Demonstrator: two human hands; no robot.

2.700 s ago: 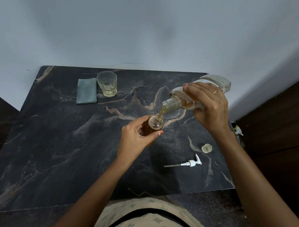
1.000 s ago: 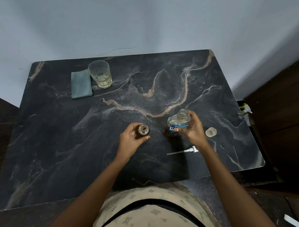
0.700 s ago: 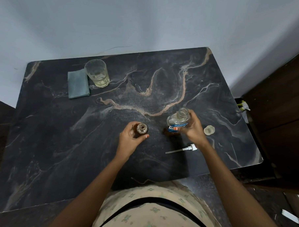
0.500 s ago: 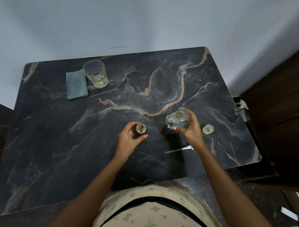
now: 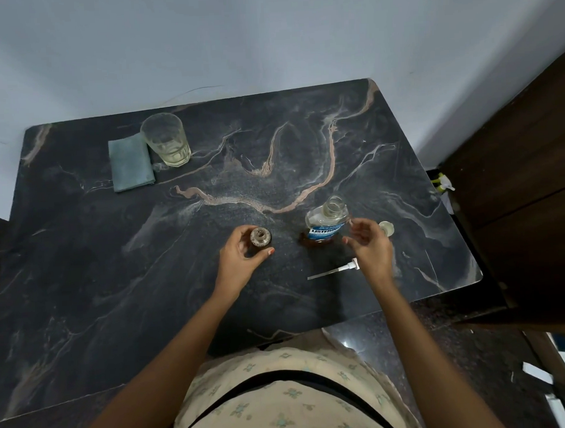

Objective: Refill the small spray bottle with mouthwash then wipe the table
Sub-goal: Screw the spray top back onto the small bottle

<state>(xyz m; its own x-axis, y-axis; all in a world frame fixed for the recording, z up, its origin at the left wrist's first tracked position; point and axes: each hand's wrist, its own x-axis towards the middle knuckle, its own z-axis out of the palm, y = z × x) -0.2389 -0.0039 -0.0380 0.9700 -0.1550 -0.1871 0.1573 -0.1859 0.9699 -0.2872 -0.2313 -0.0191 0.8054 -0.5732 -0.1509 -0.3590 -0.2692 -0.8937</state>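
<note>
The small spray bottle point(image 5: 260, 237) stands uncapped on the dark marble table point(image 5: 114, 253), and my left hand point(image 5: 241, 259) grips it from the near side. The clear mouthwash bottle point(image 5: 327, 224) with a blue label stands upright and uncapped just to its right. My right hand point(image 5: 370, 247) hovers beside that bottle with fingers apart, touching nothing. The white spray pump point(image 5: 337, 269) lies on the table near my right wrist. The mouthwash cap point(image 5: 386, 228) sits to the right, partly behind my fingers. A folded grey-green cloth point(image 5: 130, 162) lies at the back left.
A drinking glass point(image 5: 166, 139) with a little pale liquid stands beside the cloth. A dark wooden cabinet point(image 5: 516, 187) rises along the table's right side. A wall runs behind the table. The table's front edge is close to my body.
My right hand tipped the mouthwash bottle upright, set it on the table and let go of it. My left hand has kept its hold on the small bottle.
</note>
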